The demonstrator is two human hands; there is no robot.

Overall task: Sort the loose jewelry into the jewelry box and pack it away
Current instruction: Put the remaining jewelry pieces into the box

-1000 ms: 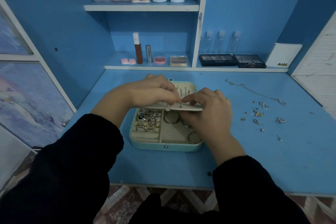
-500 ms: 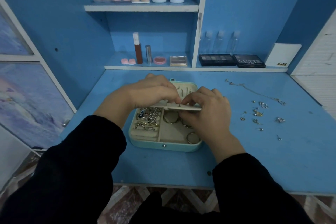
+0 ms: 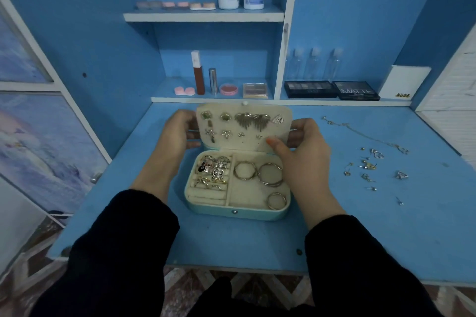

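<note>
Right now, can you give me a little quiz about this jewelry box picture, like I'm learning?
1. True or false: the left hand and the right hand both hold the earring panel upright.
2. Where do the hoops lie in the jewelry box? A: left compartment. B: right compartment. C: on the panel.
3. Fill in: the loose jewelry on the table lies on the box's ____ side.
Key: 1 true; 2 B; 3 right.
</note>
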